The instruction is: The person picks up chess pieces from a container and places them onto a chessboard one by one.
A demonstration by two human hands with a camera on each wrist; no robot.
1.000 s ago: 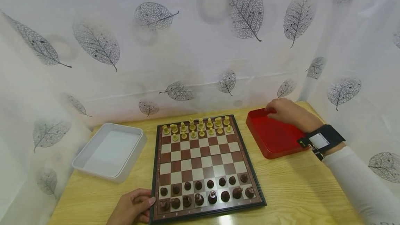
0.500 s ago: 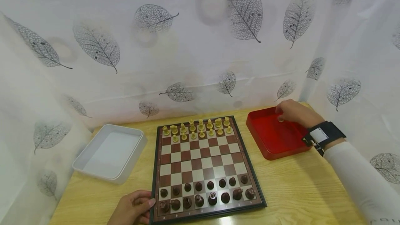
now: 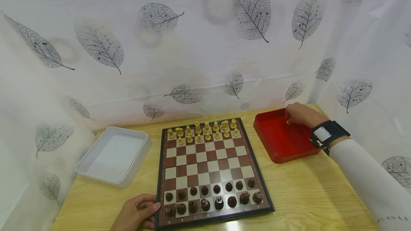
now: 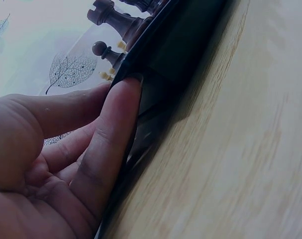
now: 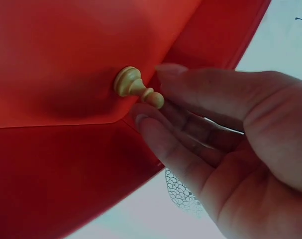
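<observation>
In the head view, my left hand (image 3: pixel 136 212) holds the near left corner of a chessboard (image 3: pixel 202 168). The left wrist view shows its fingers (image 4: pixel 108 134) against the board's dark edge, by a dark rook (image 4: pixel 116 20) and a dark pawn (image 4: pixel 107 52). My right hand (image 3: pixel 303 115) reaches into a red box (image 3: pixel 273 152). Inside, in the right wrist view, a yellow pawn (image 5: pixel 136 85) sits in a corner. My right thumb and fingers (image 5: pixel 160 142) are spread on either side of its head, with a gap visible on the thumb side.
Yellow chess pieces (image 3: pixel 207 127) line the far rows, and dark pieces (image 3: pixel 218 202) the near rows. A white box (image 3: pixel 144 145) stands left of the board. A leaf-patterned curtain (image 3: pixel 192 56) hangs behind the wooden table (image 3: pixel 302 195).
My right hand has shifted rightward along the back of the red box and dipped lower into it. My left hand stays at the board's corner.
</observation>
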